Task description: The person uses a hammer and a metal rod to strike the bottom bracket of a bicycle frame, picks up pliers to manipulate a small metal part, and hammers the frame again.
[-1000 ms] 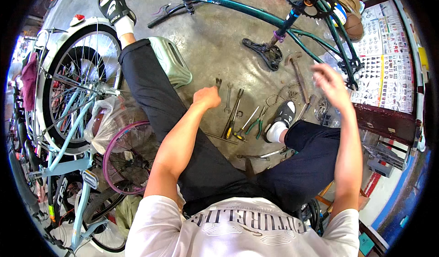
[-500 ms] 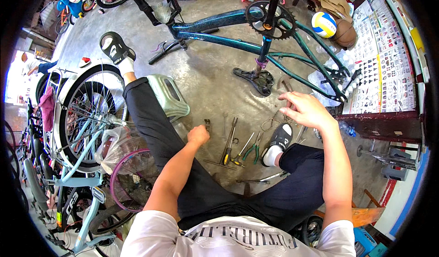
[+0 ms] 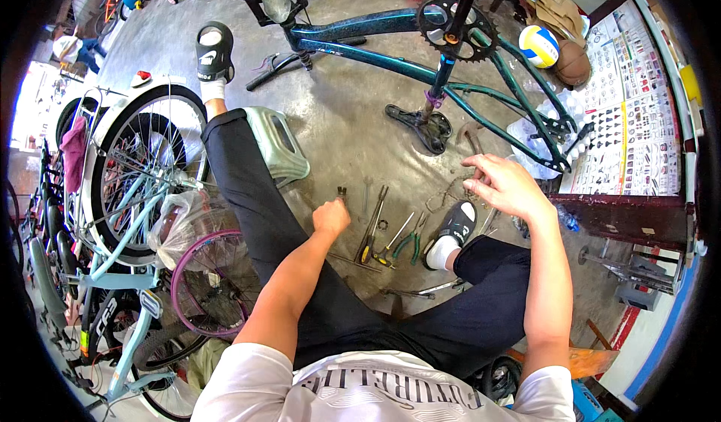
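My left hand (image 3: 332,216) is closed in a fist around a small dark metal tool (image 3: 342,192), whose two-pronged end sticks out past my fingers. The rest of it is hidden in my palm. My right hand (image 3: 503,183) hovers over the floor with its fingers apart and nothing in them. Close to it, a bicycle saddle (image 3: 429,130) rests on the floor under a dark green bicycle frame (image 3: 368,57), which stands upside down. Between my feet lie long-handled screwdrivers (image 3: 366,242) and green-handled pliers (image 3: 408,248).
A pale green plastic stool (image 3: 289,148) stands beside my left leg. Bicycles (image 3: 124,249) and a purple wheel rim (image 3: 214,279) crowd the left side. At right are a volleyball (image 3: 538,45), a basketball (image 3: 572,63) and a bench covered with a printed parts sheet (image 3: 627,121).
The view has shifted slightly. My left hand has turned a little, still closed on the dark tool. My right hand stays raised, its fingers apart.
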A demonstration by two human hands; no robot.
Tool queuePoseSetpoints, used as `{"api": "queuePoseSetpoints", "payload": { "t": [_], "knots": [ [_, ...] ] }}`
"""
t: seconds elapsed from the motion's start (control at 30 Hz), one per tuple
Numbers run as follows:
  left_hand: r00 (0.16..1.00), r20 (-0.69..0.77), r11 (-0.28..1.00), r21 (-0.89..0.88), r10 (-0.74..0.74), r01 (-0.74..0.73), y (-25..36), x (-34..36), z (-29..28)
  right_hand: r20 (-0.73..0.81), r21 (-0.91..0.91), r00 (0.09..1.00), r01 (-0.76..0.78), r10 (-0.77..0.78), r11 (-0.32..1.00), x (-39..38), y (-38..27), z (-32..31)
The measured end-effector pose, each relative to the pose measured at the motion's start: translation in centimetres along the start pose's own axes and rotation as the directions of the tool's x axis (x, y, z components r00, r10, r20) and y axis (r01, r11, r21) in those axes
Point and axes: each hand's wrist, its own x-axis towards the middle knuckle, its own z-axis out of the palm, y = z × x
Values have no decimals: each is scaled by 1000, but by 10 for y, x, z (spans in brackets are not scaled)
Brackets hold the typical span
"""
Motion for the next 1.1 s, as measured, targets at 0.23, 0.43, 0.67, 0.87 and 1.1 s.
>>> {"api": "queuePoseSetpoints", "payload": {
  "t": [0.23, 0.43, 0.67, 0.87, 1.1],
  "knots": [
    [1000, 7, 998, -57, 12, -12, -22, -4, 5, -56, -91, 996, 69, -74, 993, 1, 13, 5],
    [930, 348, 987, -61, -118, 148, -23, -12, -6, -100, -61, 985, 138, -144, 989, 3, 13, 3],
    [990, 99, 994, 48, -104, 100, -25, -8, 62, -78, 47, 996, -38, 42, 998, -16, -1, 0],
    [949, 226, 973, 111, -221, 201, -20, 10, 22, -32, 66, 995, -94, 96, 993, -26, 22, 8],
    [935, 301, 974, 179, -190, 141, -31, -18, 42, -23, 109, 991, -127, 131, 986, -30, 37, 9]
  ]
}}
